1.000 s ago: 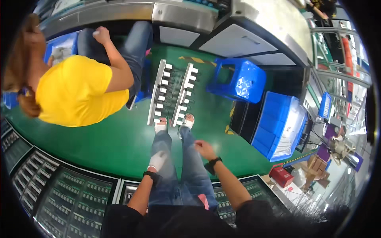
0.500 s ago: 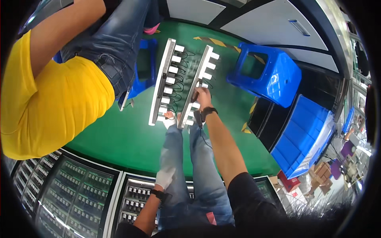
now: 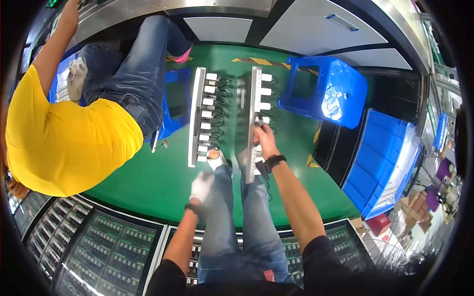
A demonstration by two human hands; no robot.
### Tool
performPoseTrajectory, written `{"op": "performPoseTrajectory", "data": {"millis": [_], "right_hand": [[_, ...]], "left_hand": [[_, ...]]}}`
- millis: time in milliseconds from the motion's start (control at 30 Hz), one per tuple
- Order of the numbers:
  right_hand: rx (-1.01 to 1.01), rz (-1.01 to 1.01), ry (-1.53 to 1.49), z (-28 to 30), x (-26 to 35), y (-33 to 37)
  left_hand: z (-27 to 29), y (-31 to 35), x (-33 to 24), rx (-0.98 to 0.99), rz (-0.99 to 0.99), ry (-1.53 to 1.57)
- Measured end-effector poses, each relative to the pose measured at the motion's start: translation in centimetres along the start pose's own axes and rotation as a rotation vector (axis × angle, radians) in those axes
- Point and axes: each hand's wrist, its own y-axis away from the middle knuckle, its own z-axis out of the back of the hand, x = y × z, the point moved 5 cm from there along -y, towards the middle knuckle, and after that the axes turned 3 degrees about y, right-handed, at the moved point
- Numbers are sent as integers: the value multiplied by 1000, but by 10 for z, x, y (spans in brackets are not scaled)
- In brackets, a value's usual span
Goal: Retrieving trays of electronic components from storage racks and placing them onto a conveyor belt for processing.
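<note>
My right hand (image 3: pixel 267 140) is closed around the middle of a long pale metal strip (image 3: pixel 256 93). White plug-like blocks with black cables line the strip's right side. To its left, a similar strip (image 3: pixel 196 113) carries a row of white blocks (image 3: pixel 206 114), with dark cables looping off them. My left hand (image 3: pixel 202 185), in a white glove, hovers just below the near end of that left strip, apart from it. Motion smears its fingers, so their shape is unclear.
A person in a yellow shirt (image 3: pixel 74 143) sits close on the left, on a blue stool (image 3: pixel 176 101). Another blue stool (image 3: pixel 340 93) stands at right, beyond a blue crate (image 3: pixel 377 158). Racks behind glass (image 3: pixel 106 246) line the near side; cabinets (image 3: pixel 321 27) the far side.
My right hand has swung the held strip more upright and away from the left one. My left hand has moved up from beside my leg toward the left strip. The view has shifted slightly.
</note>
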Motion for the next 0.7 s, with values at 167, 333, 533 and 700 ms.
{"op": "performPoseTrajectory", "data": {"millis": [167,333,533,700], "right_hand": [[-37,-36,144,44,23,63],[-157,17,424,80,-23,125],[-265,-103,748,129,-52,183],[-298,-250,890,166,-63,234]], "left_hand": [[34,-87,-77,-249,-172,26],[43,-180,-97,-300,-238,124],[28,-243,-75,-4,-134,368],[36,-190,-51,-94,36,193]]}}
